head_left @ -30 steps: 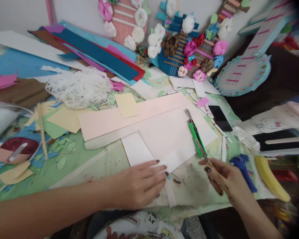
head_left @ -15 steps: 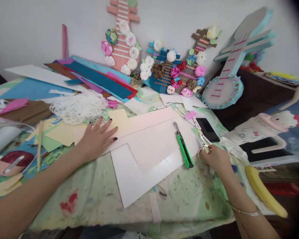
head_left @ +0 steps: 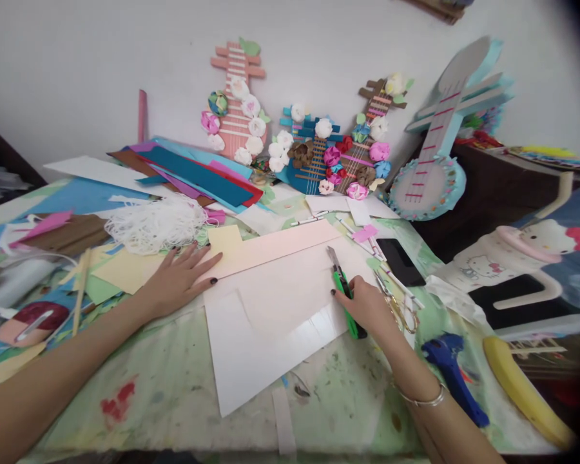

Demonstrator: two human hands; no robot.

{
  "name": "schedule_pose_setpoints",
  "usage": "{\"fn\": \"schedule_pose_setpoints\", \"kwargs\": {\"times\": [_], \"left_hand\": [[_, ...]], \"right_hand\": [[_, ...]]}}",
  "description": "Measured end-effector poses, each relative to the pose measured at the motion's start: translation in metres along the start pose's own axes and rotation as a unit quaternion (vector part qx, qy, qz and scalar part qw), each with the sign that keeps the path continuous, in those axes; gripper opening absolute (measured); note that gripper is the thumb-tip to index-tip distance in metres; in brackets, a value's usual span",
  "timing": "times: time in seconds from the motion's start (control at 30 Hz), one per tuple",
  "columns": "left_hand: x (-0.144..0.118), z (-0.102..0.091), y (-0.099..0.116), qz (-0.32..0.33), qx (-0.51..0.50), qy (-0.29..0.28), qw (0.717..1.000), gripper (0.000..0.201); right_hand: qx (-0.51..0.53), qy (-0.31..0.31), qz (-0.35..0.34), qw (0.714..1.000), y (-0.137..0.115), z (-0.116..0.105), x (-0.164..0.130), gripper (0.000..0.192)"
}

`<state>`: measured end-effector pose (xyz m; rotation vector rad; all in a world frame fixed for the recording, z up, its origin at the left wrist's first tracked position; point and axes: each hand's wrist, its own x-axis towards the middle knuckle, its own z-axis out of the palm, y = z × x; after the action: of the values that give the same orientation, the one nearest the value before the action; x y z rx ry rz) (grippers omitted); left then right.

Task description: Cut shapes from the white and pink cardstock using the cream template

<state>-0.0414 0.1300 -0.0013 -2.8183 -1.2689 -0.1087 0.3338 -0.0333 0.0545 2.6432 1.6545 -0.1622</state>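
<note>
- The left hand (head_left: 181, 280) lies flat, fingers spread, palm down on the pale pink sheet (head_left: 270, 248) near its left end, pinning it to the counter (head_left: 174, 386); its grip is open, holding nothing.
- The right hand (head_left: 367, 309) rests over the green utility knife (head_left: 341, 287), fingers curled on the handle; the grip is closing around it, though I cannot tell if the knife is lifted off the sheet.
- The knife lies on the right side of the big white sheet (head_left: 261, 335), blade end pointing away from the person.
- The white sheet overlaps the pink one, and its near corner reaches toward the counter's front edge.
- Gold-handled scissors (head_left: 399, 309) lie just to the right of the right hand.
- A dark phone (head_left: 400, 261) sits beyond the scissors, and a blue glue gun (head_left: 452, 374) is nearer the front edge.
- A heap of white cord (head_left: 157, 222) sits behind the left hand, with coloured paper sheets (head_left: 198, 174) stacked further back.
- Paper guitars with flowers (head_left: 319, 154) lean against the wall.
</note>
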Motion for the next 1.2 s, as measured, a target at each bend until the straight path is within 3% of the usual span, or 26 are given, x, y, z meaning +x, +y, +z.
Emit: {"fn": "schedule_pose_setpoints", "kwargs": {"times": [0.3, 0.4, 0.43, 0.47, 0.53, 0.67, 0.7, 0.87, 1.03, 1.1, 1.2], "left_hand": [[0.003, -0.003, -0.006, 0.003, -0.012, 0.007, 1.000, 0.062], [0.006, -0.011, -0.007, 0.007, -0.036, 0.030, 0.999, 0.061], [0.009, -0.014, -0.008, 0.001, -0.038, 0.039, 0.999, 0.060], [0.013, -0.017, -0.008, -0.008, -0.036, 0.049, 0.998, 0.058], [0.025, -0.023, -0.009, -0.037, -0.032, 0.075, 0.996, 0.053], [0.062, -0.029, -0.011, -0.045, -0.025, 0.083, 0.995, 0.042], [0.072, -0.029, -0.011, -0.039, -0.023, 0.076, 0.996, 0.041], [0.112, -0.026, -0.010, -0.026, -0.006, 0.039, 0.999, 0.037], [0.126, -0.040, -0.009, -0.040, -0.008, 0.040, 0.998, 0.032], [0.124, -0.054, -0.007, -0.036, -0.015, 0.059, 0.998, 0.028], [0.112, -0.081, 0.006, -0.017, -0.008, 0.138, 0.990, 0.020]], "right_hand": [[0.034, -0.041, 0.040, 0.998, 0.033, -0.014, -0.012, 0.026], [0.083, -0.010, 0.044, 0.996, 0.042, -0.025, -0.012, 0.023], [0.148, 0.015, 0.034, 0.988, 0.042, -0.028, -0.010, 0.022], [0.227, 0.034, 0.017, 0.973, 0.040, -0.031, -0.007, 0.021], [0.403, 0.038, -0.022, 0.914, 0.032, -0.033, 0.001, 0.021], [0.660, -0.074, -0.079, 0.744, 0.007, -0.021, 0.018, 0.020], [0.677, -0.078, -0.083, 0.727, 0.002, -0.015, 0.021, 0.020], [0.708, -0.095, -0.083, 0.695, 0.001, 0.017, 0.030, 0.022], [0.725, -0.104, -0.080, 0.676, 0.010, 0.027, 0.036, 0.024], [0.730, -0.110, -0.077, 0.670, 0.012, 0.028, 0.039, 0.023], [0.737, -0.116, -0.074, 0.661, 0.013, 0.030, 0.041, 0.022]]}}
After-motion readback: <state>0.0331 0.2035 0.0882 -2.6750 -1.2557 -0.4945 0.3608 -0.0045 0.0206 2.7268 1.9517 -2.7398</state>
